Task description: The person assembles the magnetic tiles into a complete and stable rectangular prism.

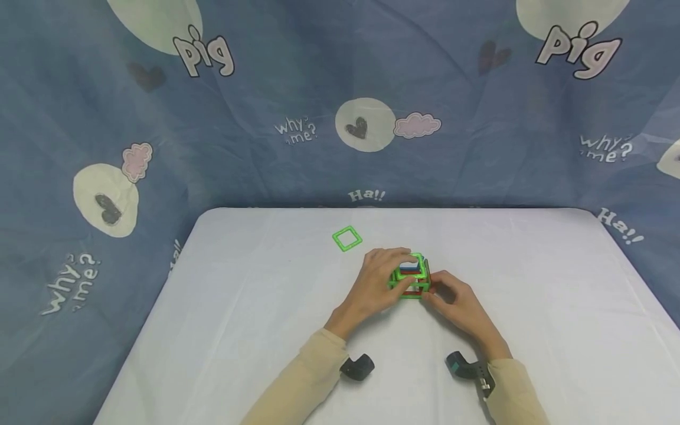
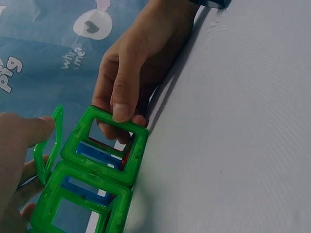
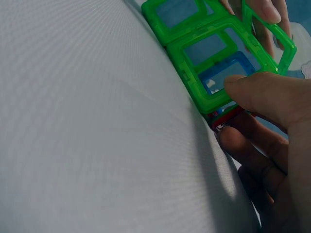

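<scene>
A small structure of see-through magnetic building tiles [image 1: 410, 297] stands on the table between both hands. Its near face shows two green square tiles [image 2: 95, 170] side by side in the left wrist view, with a blue tile [image 2: 99, 155] behind them. My left hand [image 1: 377, 280] pinches another green square tile [image 3: 286, 44], which leans tilted over the top. On the right, my right hand [image 1: 462, 304] grips the structure's end, thumb on the green face and fingers by a red tile [image 3: 228, 116]. The fingers partly hide the far sides.
A loose green square tile [image 1: 359, 239] lies flat on the white table [image 1: 255, 307], farther back and left of the structure. Black wrist cameras [image 1: 357, 367] sit near both sleeves. A blue printed cloth [image 1: 297, 71] hangs behind the table.
</scene>
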`<move>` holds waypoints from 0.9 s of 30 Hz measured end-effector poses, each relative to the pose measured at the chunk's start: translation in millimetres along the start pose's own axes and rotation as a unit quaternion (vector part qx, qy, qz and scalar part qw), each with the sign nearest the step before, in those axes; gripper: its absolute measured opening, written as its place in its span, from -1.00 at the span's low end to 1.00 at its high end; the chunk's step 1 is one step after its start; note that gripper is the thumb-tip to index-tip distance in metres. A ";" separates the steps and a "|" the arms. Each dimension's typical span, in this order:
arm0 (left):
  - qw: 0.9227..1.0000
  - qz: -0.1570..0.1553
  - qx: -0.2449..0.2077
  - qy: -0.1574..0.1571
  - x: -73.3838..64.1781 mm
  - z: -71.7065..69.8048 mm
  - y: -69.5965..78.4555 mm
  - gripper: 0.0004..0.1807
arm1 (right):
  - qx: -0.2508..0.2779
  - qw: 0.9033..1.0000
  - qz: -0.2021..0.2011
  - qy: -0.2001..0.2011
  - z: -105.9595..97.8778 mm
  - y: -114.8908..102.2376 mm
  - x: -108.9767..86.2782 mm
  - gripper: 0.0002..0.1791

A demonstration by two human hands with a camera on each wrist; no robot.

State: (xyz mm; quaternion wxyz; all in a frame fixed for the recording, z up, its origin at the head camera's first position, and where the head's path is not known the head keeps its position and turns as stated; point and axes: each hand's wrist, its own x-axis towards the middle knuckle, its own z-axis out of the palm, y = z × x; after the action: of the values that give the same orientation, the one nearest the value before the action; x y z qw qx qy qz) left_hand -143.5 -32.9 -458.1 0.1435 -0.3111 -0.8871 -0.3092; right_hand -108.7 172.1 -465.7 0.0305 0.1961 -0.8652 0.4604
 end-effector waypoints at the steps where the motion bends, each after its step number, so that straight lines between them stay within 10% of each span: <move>1: 1.000 0.000 0.004 0.000 0.3 0.2 -0.1 -0.65 | -0.002 1.000 -0.001 0.001 0.0 0.1 0.1 -0.72; 27: 0.999 0.011 0.037 -0.016 6.3 1.1 4.4 -0.64 | -0.012 1.000 -0.001 -0.001 -0.6 -0.1 0.2 -0.73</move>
State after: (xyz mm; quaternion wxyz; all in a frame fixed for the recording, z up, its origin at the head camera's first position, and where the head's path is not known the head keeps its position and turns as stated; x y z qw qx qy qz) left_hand -145.6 -26.5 -454.1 0.1443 -0.3206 -0.8966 -0.2693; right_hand -108.9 172.6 -465.2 0.0323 0.1968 -0.8704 0.4502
